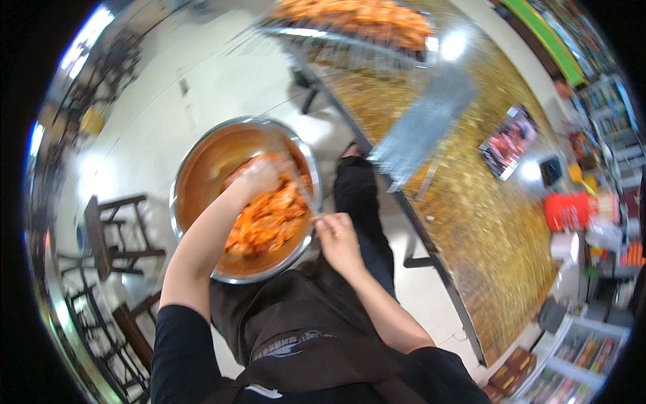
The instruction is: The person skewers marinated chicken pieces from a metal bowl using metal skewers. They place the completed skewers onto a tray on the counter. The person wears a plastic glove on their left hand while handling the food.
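Note:
A large steel bowl [173,199] with orange-red marinated pieces of meat [270,222] stands in front of me. My left hand [262,174] is inside it, over the meat and beside a long thin skewer [302,189]. That hand is blurred, so its fingers and anything between them cannot be made out. At the bowl's right rim, my right hand [335,233] pinches the near end of the skewer, which slants up and left across the bowl. On the table to the right lies a pile of metal skewers [426,126]. Behind it, a tray [348,38] holds many loaded skewers [358,17].
The brown patterned table [484,247] runs along my right side, its dark edge near my leg. On it are a printed packet [508,142], a dark phone-like object [550,169] and a red container [567,211]. A dark wooden stool [98,237] stands on the floor at left.

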The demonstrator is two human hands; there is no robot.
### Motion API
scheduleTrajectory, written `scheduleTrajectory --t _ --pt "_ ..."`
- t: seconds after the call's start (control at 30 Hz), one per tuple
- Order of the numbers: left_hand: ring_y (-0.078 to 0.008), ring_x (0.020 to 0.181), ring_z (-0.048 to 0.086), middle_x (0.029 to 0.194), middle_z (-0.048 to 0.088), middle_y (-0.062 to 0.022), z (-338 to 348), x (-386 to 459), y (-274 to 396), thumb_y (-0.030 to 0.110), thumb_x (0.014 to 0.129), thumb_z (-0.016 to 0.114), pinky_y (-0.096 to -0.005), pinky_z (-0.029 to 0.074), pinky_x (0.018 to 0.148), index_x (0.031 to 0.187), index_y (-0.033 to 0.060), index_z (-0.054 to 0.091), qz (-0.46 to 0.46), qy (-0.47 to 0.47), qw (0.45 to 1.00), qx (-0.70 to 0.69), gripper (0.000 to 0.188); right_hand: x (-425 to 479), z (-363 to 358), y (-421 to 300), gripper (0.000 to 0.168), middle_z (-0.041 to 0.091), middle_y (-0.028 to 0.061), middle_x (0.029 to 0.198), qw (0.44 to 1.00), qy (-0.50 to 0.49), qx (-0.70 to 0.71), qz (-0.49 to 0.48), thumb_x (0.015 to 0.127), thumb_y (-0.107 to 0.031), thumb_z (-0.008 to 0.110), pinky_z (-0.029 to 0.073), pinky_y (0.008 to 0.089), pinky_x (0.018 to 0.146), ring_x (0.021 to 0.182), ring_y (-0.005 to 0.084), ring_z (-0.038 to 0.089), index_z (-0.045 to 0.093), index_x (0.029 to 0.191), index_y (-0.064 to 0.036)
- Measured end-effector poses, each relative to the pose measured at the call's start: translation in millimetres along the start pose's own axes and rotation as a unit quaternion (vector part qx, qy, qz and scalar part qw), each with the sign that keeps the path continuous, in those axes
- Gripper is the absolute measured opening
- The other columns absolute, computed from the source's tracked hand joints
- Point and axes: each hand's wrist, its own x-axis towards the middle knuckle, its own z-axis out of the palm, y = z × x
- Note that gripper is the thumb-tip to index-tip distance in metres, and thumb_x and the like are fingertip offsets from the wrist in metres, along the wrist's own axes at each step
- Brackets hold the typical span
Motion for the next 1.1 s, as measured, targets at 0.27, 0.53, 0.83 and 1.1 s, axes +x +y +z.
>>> scheduleTrajectory --t 0.27,0.53,0.83,1.1 --pt "-0.0391 0.104 0.059 0.105 0.062 -0.021 -53.9 -12.3 30.2 0.013 0.086 0.051 -0.0478 0.048 0.088 0.114 0.0048 0.054 -0.014 0.012 0.994 -0.111 0.03 -23.6 -15.4 -11.4 0.019 0.057 0.005 0.072 0.98 -0.08 0.152 0.104 0.094 -0.019 0.056 0.044 0.0267 0.061 0.064 0.0094 0.053 0.065 0.104 -0.005" --pt "-0.0254 0.123 0.05 0.122 0.059 -0.0116 -57.1 -102.0 24.0 0.034 0.088 0.062 -0.0339 0.04 0.099 0.132 0.0075 0.05 -0.322 0.181 0.69 -0.622 0.053 -53.0 -21.1 -16.4 0.02 0.052 -0.0042 0.075 0.934 -0.154 0.308 0.101 0.095 -0.01 0.055 0.041 0.0199 0.061 0.065 0.003 0.048 0.056 0.113 -0.003" --pt "-0.018 0.102 0.057 0.109 0.062 -0.0075 -34.2 -169.5 52.8 0.025 0.095 0.054 -0.0314 0.048 0.088 0.124 0.0044 0.056 -0.192 0.305 0.203 -0.91 0.035 -67.2 -0.5 -27.6 0.013 0.052 -0.0029 0.074 0.924 -0.235 0.292 0.071 0.095 -0.008 0.052 0.039 0.0199 0.064 0.068 0.0042 0.051 0.05 0.108 -0.006" --pt "-0.0214 0.098 0.063 0.113 0.063 -0.0098 -65.1 -174.2 72.3 0.022 0.097 0.051 -0.0347 0.052 0.085 0.121 0.0013 0.057 -0.137 0.308 0.189 -0.922 0.032 -75.7 3.3 -25.9 0.013 0.048 -0.0004 0.069 0.94 -0.166 0.296 0.044 0.094 -0.007 0.053 0.043 0.0238 0.059 0.063 0.0073 0.052 0.042 0.088 -0.006"
